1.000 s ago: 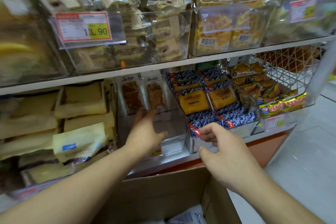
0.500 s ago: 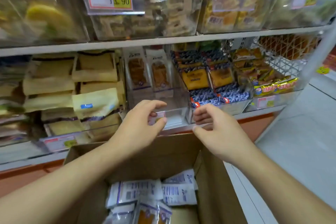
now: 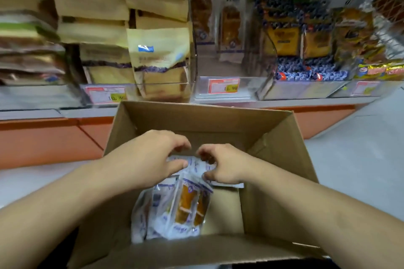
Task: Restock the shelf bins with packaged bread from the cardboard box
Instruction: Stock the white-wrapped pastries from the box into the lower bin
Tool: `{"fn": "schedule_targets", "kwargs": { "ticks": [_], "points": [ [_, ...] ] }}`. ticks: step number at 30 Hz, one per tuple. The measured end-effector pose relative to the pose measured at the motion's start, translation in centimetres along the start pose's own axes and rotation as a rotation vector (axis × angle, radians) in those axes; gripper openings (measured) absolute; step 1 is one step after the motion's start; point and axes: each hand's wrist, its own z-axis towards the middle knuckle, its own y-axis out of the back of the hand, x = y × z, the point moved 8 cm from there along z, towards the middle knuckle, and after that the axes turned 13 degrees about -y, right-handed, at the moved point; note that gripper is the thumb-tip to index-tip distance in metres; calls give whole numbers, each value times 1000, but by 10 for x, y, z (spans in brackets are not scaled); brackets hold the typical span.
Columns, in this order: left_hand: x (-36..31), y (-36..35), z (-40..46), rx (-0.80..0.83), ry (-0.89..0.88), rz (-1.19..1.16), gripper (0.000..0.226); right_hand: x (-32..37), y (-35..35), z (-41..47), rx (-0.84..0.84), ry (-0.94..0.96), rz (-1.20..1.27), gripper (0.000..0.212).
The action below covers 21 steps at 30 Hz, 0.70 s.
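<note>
Reaching into the cardboard box [image 3: 273, 137], left hand [image 3: 150, 157] and right hand [image 3: 225, 165] pinch bread packets [image 3: 192, 165].

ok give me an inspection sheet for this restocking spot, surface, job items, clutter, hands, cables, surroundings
surface: pale floor under an open cardboard box; box flaps folded out.
job's things: white bread packets lie loose in the box; clear shelf bin holds two upright matching packets at its back, front part bare.
clutter: nothing seen.
hands: left hand and right hand both inside the box, fingers curled onto the top packets; whether they have gripped one, cannot tell.
cables: nothing seen.
surroundings: tan bread bags stacked to the left, blue and yellow snack packs to the right, price tag on the bin front.
</note>
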Motion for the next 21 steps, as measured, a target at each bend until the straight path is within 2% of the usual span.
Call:
{"fn": "schedule_targets", "kwargs": {
  "ticks": [5,7,15,21],
  "points": [
    [27,-13,0,94,48,-61,48,-6,-82,68,313,-90,-97,81],
    [38,-18,-1,126,80,-60,49,-10,-109,88,373,-113,-86,87],
    [61,-18,-2,123,139,-89,40,-28,-164,135,278,-93,84,78],
    [55,-22,2,161,139,-73,41,-37,-170,132,269,3,34,83]
  ]
}}
